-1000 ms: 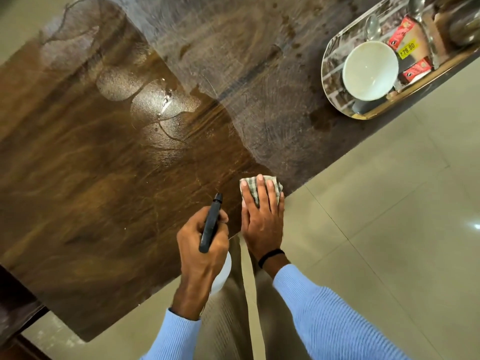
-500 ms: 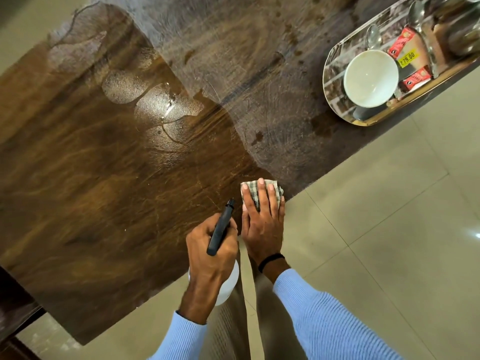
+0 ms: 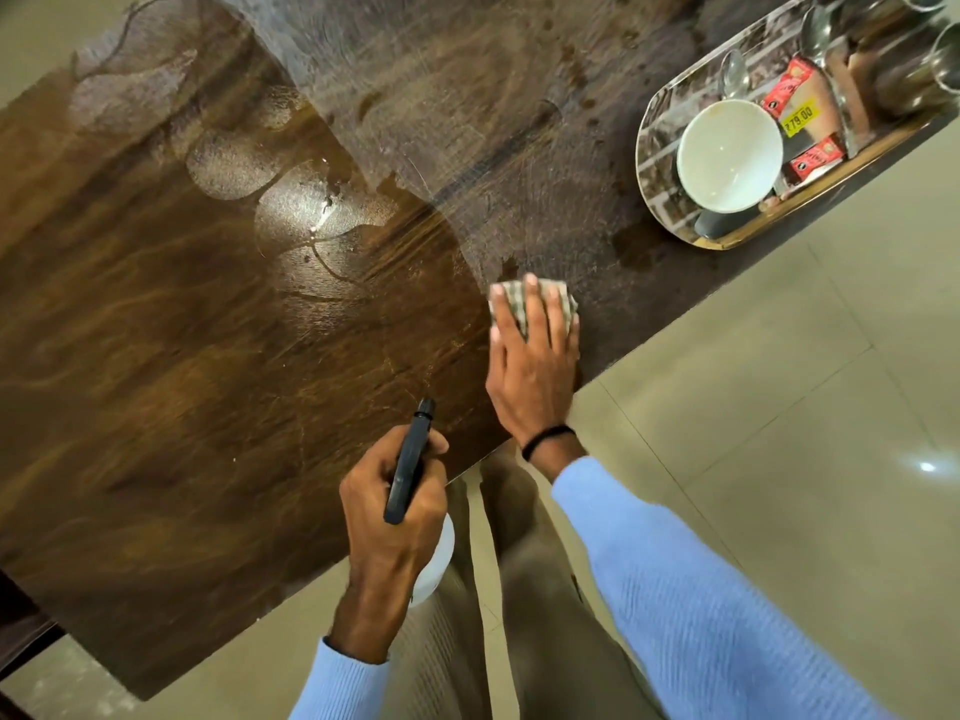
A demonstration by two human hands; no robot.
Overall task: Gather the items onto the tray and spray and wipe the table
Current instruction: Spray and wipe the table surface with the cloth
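Spray bottle (image 3: 408, 470): nozzle (image 3: 426, 406) fwd, slightly rt

It looks like a home dining area: a large dark wood-grain table (image 3: 208, 381) stands over glossy beige floor tiles (image 3: 779, 433). At two o'clock a mirrored tray (image 3: 737, 244) holds a white bowl (image 3: 727, 153), spoons (image 3: 732, 70), steel cups (image 3: 909, 70) and red packets (image 3: 813, 158), one bearing a yellow price sticker (image 3: 798, 119).
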